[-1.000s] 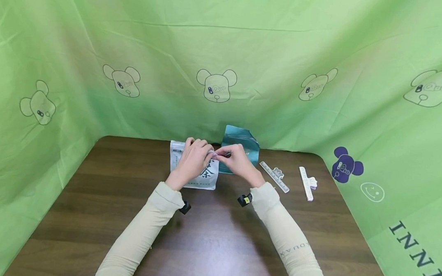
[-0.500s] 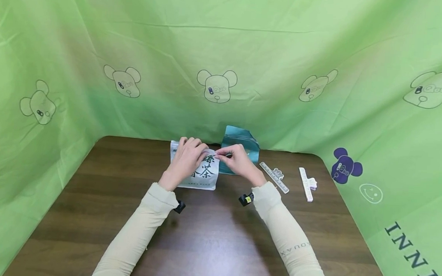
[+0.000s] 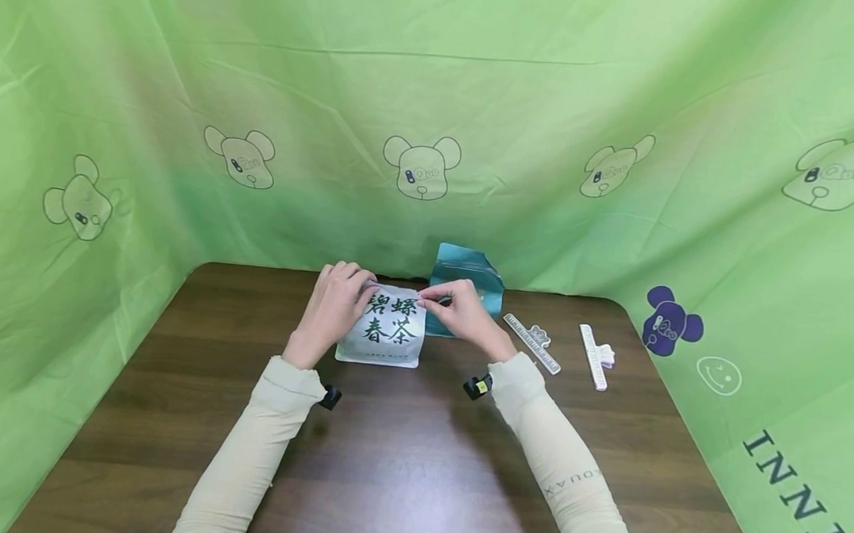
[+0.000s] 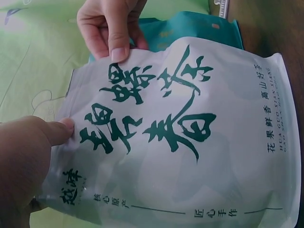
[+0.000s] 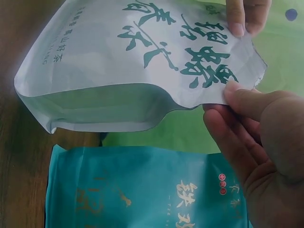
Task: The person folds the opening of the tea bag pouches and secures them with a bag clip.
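A white tea pouch (image 3: 388,328) with large dark green characters stands at the back middle of the table. My left hand (image 3: 334,302) grips its top edge on the left, thumb on the printed front and fingers behind. At the upper right corner my right hand (image 3: 461,308) pinches the pouch between thumb and fingers. In the left wrist view the pouch front (image 4: 190,128) faces the camera, the right thumb pressing near its upper corner. The right wrist view shows the pouch's folded side (image 5: 109,107) and its top drawn flat between both hands.
Just behind my right hand stands a teal pouch (image 3: 493,293) with a slanted top. Two ruler-like clips lie to the right, a near one (image 3: 532,344) and a farther one (image 3: 595,357). A green printed curtain (image 3: 315,214) borders the brown table (image 3: 216,353).
My left hand has slid left along the pouch's top edge, away from the right hand, uncovering more of the printed front. The right hand has stayed at the right corner.
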Demonstrator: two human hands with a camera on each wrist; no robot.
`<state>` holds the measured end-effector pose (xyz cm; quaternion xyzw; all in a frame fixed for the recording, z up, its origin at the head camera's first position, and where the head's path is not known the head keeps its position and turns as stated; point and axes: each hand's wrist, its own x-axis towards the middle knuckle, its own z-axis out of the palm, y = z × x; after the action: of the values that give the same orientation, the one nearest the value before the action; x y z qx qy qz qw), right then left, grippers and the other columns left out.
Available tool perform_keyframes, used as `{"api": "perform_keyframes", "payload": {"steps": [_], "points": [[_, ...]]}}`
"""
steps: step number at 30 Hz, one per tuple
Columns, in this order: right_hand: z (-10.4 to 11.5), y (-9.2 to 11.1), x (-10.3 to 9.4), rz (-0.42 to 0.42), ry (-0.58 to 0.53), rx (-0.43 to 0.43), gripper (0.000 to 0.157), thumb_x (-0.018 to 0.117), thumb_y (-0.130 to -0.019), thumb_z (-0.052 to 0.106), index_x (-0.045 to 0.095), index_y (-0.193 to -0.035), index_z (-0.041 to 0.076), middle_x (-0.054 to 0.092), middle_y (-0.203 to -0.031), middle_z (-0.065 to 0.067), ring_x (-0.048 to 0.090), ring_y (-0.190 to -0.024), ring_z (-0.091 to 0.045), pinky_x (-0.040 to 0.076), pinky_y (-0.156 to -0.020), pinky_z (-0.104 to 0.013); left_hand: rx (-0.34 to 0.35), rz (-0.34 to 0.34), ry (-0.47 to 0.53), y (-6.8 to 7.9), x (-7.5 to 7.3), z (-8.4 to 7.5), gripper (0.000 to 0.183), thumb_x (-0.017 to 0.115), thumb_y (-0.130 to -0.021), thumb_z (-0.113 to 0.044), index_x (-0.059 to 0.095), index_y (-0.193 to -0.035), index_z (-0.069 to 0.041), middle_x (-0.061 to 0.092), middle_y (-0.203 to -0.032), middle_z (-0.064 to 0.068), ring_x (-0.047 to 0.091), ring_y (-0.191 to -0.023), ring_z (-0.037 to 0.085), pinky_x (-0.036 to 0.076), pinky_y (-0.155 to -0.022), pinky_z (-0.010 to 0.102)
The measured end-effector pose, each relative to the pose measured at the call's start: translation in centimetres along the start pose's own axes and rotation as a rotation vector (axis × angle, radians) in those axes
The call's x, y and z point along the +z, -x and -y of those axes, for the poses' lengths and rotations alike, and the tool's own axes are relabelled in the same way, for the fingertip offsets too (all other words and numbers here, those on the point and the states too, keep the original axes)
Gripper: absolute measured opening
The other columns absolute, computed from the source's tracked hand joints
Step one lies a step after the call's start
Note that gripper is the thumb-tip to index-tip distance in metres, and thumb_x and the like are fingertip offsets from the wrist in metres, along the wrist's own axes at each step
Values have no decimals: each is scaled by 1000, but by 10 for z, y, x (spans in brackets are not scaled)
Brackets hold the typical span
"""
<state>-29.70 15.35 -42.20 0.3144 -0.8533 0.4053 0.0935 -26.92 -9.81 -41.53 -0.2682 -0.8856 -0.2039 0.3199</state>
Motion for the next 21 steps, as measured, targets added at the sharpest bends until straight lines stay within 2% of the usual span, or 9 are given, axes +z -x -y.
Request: {"api": "perform_keyframes", "payload": {"steps": [6,11,17,21], "points": [[4,2,-1,-6,6,-2,10,75,-91,4,81,-100,2,78,-92,-10,72,-78,-16,55,-62,-24,-22,-12,23,1,1,0,8,71,-95,-13,74,-98,-6,71,-92,7,61,-85,27,42,-76,39],[5,5,0,-7,13,-36,11,74,-91,4,80,-100,2,78,-93,-11,74,-78,-21,57,-64,-25,-46,-17,25,1,2,-1,7,71,-96,-12,74,-97,-6,71,-92,7,61,-86,27,43,-77,40],[7,7,4,-28,71,-131,11,74,-90,-1,80,-100,-1,78,-93,-13,75,-80,-21,60,-71,-29,-57,-28,35,0,3,-2,7,71,-96,-12,74,-97,-6,71,-92,8,60,-85,27,42,-76,39],[9,9,8,-46,175,-225,12,74,-89,-4,79,-100,-1,78,-93,-13,75,-81,-21,60,-73,-32,-69,-23,49,0,4,-2,6,71,-95,-10,74,-97,-5,71,-92,8,60,-85,27,42,-76,39]]}}
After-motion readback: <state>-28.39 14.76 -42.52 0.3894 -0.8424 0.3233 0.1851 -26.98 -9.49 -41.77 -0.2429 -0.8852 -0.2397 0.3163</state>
